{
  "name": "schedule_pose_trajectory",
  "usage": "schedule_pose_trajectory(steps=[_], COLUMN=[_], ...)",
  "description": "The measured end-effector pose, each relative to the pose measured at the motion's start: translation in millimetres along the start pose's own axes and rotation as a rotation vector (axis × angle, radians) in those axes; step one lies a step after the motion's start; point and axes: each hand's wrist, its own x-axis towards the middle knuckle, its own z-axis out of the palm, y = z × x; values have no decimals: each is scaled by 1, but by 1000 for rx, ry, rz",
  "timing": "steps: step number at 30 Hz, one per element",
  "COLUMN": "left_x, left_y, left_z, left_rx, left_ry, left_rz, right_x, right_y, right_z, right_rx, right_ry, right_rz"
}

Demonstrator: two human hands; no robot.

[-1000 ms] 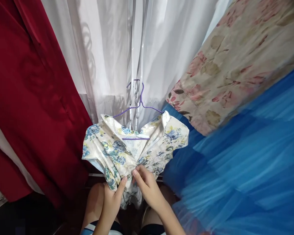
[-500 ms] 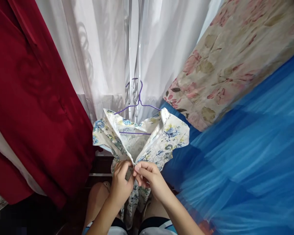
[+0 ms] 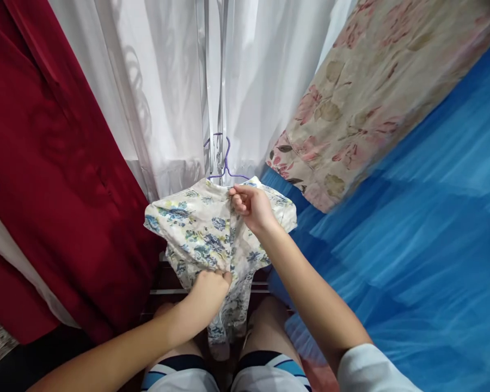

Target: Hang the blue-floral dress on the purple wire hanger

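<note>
A white dress (image 3: pixel 204 228) with blue and yellow flowers hangs from a purple hanger (image 3: pixel 227 163). Its seam runs down the middle, and the two edges meet along it up to the neckline. At the top of that seam my right hand (image 3: pixel 251 206) is closed in a pinch on the zipper; the small pull itself is covered by the fingers. Lower down, my left hand (image 3: pixel 211 288) grips the dress cloth beside the seam, its fingertips partly hidden. The hanger's lower bar is covered by the dress.
Red cloth (image 3: pixel 61 163) hangs on the left. Behind the hanger are white curtains (image 3: pixel 167 98) and narrow white straps (image 3: pixel 214 81). To the right hang a beige floral cloth (image 3: pixel 330 130) and blue gathered fabric (image 3: pixel 412 261). My knees (image 3: pixel 269 332) are below the dress.
My right hand has moved up from the bottom of the opening to the neckline, and the V-shaped gap has closed. My left hand stays low, gripping the cloth.
</note>
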Motion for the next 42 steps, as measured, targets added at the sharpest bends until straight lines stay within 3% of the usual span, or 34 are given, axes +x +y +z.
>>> schedule_pose_trajectory(steps=[3,6,8,11,14,16,19,20,22,24,27,31,34,36,39,42], left_x=[18,51,73,94,100,98,93,89,80,68,54,50,58,63,69,72], left_y=[2,8,15,28,33,20,-30,-52,-91,-118,-127,-97,-61,-34,5,29], left_z=[-34,-78,-98,-108,-117,-130,-151,-152,-141,-113,-58,-10,-2,-2,0,6], left_rx=[37,33,42,20,-172,-279,-302,-305,-462,-602,-671,-743,-787,-799,-712,-593], left_ry=[-8,271,339,381,581,744,979,1073,1130,1097,886,570,463,400,373,362], left_rz=[78,109,205,289,252,219,121,65,-138,-326,-404,-378,-264,-129,73,146], right_x=[-15,-34,-41,-37,-27,-27,-39,-45,-55,-61,-61,-58,-66,-77,-95,-104], right_y=[9,16,17,18,29,40,56,59,65,70,79,96,104,104,96,86], right_z=[2,2,2,-3,-16,-27,-38,-40,-41,-42,-59,-114,-151,-159,-142,-111], right_rx=[-128,-290,-380,-476,-519,-501,-457,-441,-412,-383,-329,-323,-412,-482,-608,-670], right_ry=[-1,-11,-30,-20,31,32,9,0,-26,-32,106,347,423,423,297,-76], right_rz=[-133,-264,-326,-391,-359,-300,-241,-222,-188,-159,-149,-171,-151,-134,-181,-204])
